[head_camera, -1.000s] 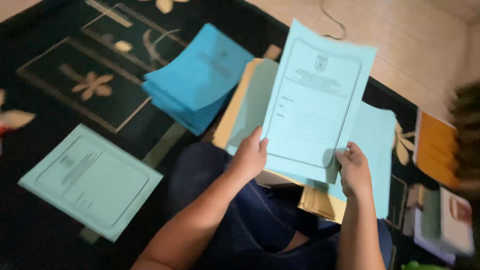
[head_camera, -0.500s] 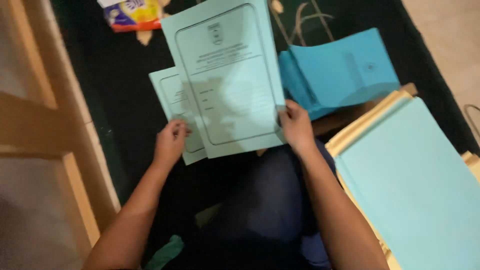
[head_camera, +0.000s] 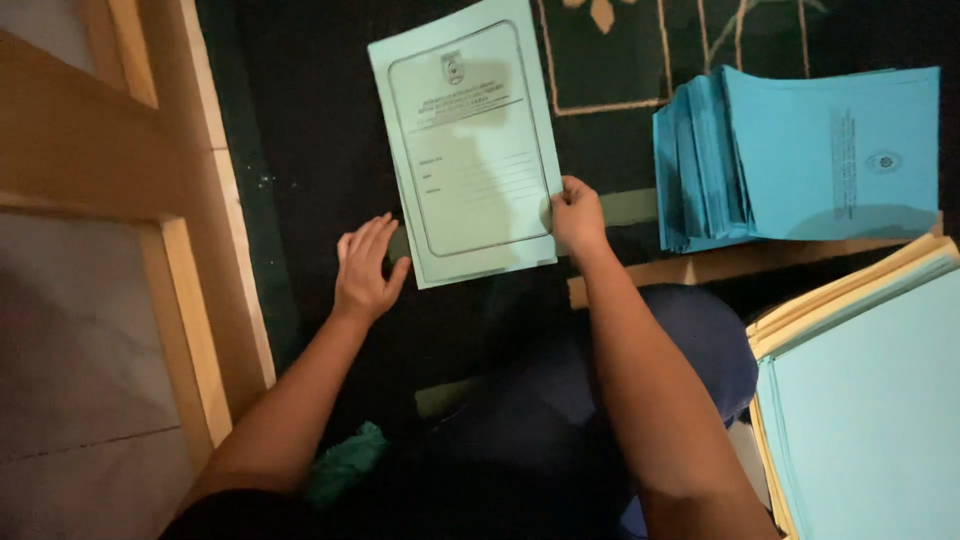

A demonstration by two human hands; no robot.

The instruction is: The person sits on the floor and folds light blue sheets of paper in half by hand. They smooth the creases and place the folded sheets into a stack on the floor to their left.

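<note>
A pale green folder (head_camera: 468, 150) with a printed frame on its cover lies on the dark carpet ahead of me. My right hand (head_camera: 577, 215) pinches its lower right edge, thumb on top. My left hand (head_camera: 365, 268) rests flat on the carpet just left of the folder's lower left corner, fingers together and holding nothing. My knee in dark blue trousers (head_camera: 690, 340) shows below the right arm.
A stack of bright blue folders (head_camera: 800, 155) lies at the right on the carpet. A pile of yellow and pale green folders (head_camera: 865, 400) fills the lower right. A wooden door frame (head_camera: 190, 200) runs along the left. A green cloth (head_camera: 345, 465) lies near my left elbow.
The green folder has gone down from both hands onto the carpet. My left hand has let go and moved beside it. The view has shifted left.
</note>
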